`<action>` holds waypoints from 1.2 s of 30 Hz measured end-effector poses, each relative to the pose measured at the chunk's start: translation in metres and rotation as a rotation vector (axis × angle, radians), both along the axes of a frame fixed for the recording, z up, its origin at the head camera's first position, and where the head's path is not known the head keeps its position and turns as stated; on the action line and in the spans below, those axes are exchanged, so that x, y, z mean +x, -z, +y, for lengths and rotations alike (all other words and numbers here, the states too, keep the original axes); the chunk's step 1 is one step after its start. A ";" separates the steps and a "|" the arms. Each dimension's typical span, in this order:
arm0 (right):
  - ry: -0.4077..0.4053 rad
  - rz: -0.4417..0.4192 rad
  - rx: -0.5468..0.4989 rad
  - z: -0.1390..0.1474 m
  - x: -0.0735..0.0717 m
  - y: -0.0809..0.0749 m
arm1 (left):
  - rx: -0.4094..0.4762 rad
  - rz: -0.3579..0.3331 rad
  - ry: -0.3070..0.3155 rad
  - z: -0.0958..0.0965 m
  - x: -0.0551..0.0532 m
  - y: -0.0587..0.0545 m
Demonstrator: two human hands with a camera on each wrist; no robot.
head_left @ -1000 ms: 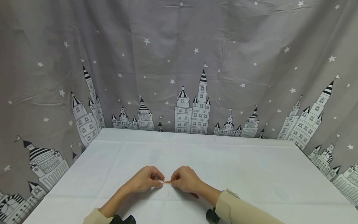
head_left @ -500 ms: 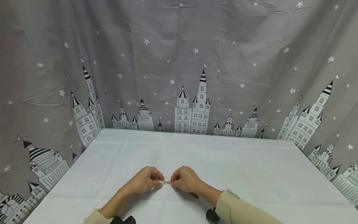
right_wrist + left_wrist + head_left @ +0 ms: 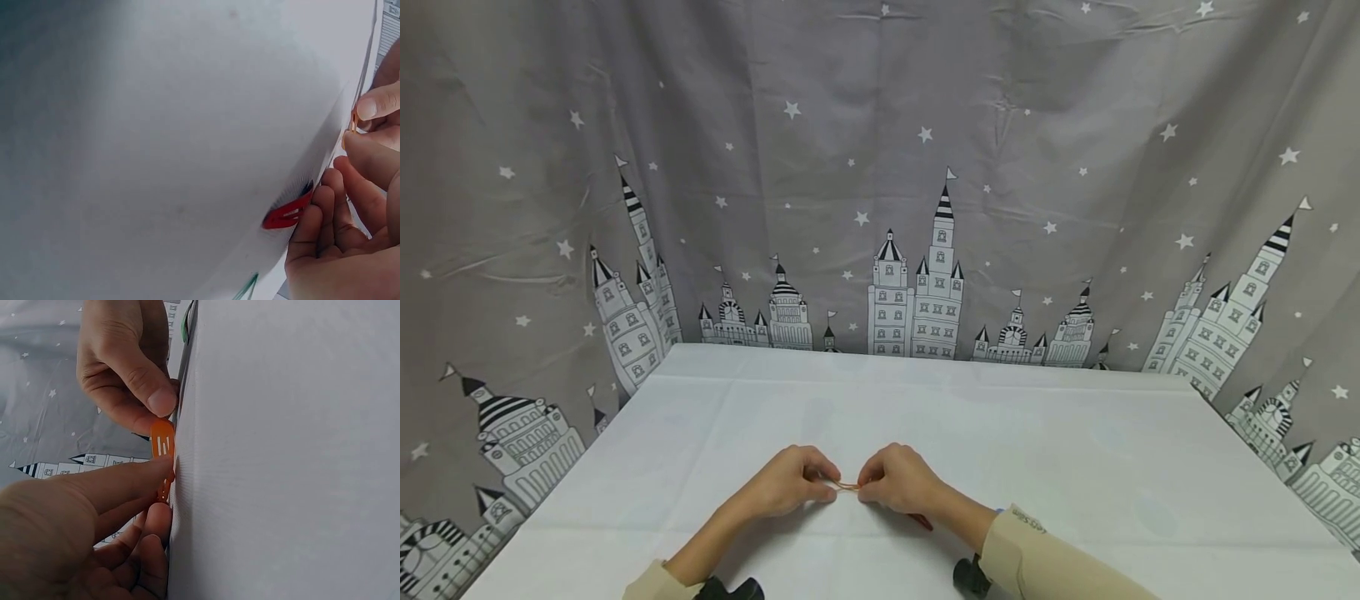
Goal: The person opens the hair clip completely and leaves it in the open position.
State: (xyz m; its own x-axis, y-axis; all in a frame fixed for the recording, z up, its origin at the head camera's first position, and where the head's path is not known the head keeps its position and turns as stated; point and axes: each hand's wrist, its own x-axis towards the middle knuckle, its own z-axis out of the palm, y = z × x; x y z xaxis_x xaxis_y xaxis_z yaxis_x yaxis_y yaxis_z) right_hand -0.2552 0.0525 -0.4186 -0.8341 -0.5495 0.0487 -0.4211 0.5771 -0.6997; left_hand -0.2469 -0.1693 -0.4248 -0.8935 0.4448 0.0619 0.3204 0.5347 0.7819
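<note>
Item: orange hair clip (image 3: 162,429), one. Lower middle of the head frame, slung between the fingertips of two hands; left of centre in the left wrist frame, right edge of the right wrist frame.

Left hand (image 3: 784,483): thumb and fingers together, pinching one end of the clip; it stands at the left of the pair.

Right hand (image 3: 901,483): thumb and fingertips likewise pinched, on the opposite end; other fingers loosely curled.

Step in hand, as judged: two-handed working of the clip. The next move appears to call for a steady grip at both ends and light, even finger pressure. Whether the clip is snapped or sprung cannot be told.

Nearby: red hair clip (image 3: 278,218), lower right of the right wrist frame, on the white table (image 3: 1037,442), just beside the right hand's lower fingers; green item (image 3: 249,283), bottom edge, partly cut off.
</note>
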 end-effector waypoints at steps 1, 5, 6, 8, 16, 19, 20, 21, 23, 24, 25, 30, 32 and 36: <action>-0.002 -0.006 -0.010 0.001 -0.001 0.000 | 0.004 -0.002 0.003 0.000 0.000 0.000; -0.011 -0.021 -0.057 0.005 -0.003 -0.002 | 0.025 -0.021 0.013 0.000 0.001 -0.002; -0.014 -0.019 -0.067 0.006 -0.003 -0.002 | 0.031 -0.025 0.011 0.000 0.001 -0.002; -0.017 -0.016 -0.087 0.009 -0.003 -0.003 | 0.036 -0.023 0.007 0.000 0.001 -0.003; -0.008 -0.044 -0.171 0.026 0.009 -0.011 | 0.056 0.027 -0.046 0.000 -0.001 -0.003; -0.010 -0.043 -0.191 0.032 0.015 -0.018 | 0.085 0.041 -0.074 0.001 -0.002 -0.003; -0.013 -0.039 -0.196 0.034 0.016 -0.021 | 0.092 0.047 -0.083 0.001 -0.002 -0.003; -0.015 -0.038 -0.198 0.036 0.018 -0.024 | 0.099 0.051 -0.092 0.002 -0.002 -0.003; -0.017 -0.034 -0.200 0.039 0.021 -0.028 | 0.109 0.058 -0.102 0.004 -0.002 -0.004; -0.017 -0.034 -0.200 0.041 0.022 -0.030 | 0.112 0.061 -0.099 0.006 -0.002 -0.005; -0.013 -0.031 -0.198 0.043 0.023 -0.031 | 0.114 0.063 -0.095 0.008 -0.002 -0.005; -0.009 -0.016 -0.195 0.053 0.028 -0.033 | 0.113 0.058 -0.052 0.020 -0.001 -0.007; -0.011 -0.002 -0.192 0.057 0.029 -0.033 | 0.115 0.051 -0.037 0.025 -0.001 -0.008; -0.017 0.025 -0.200 0.066 0.033 -0.031 | 0.110 0.057 -0.002 0.035 -0.002 -0.008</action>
State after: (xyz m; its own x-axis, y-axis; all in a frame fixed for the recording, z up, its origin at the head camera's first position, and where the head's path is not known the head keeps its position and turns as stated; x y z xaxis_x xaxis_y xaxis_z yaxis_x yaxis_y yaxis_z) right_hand -0.2220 0.1189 -0.3877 -0.8216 -0.5411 0.1791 -0.4487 0.4202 -0.7888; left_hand -0.2486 -0.1347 -0.4170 -0.8881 0.4307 0.1608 0.3649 0.4476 0.8164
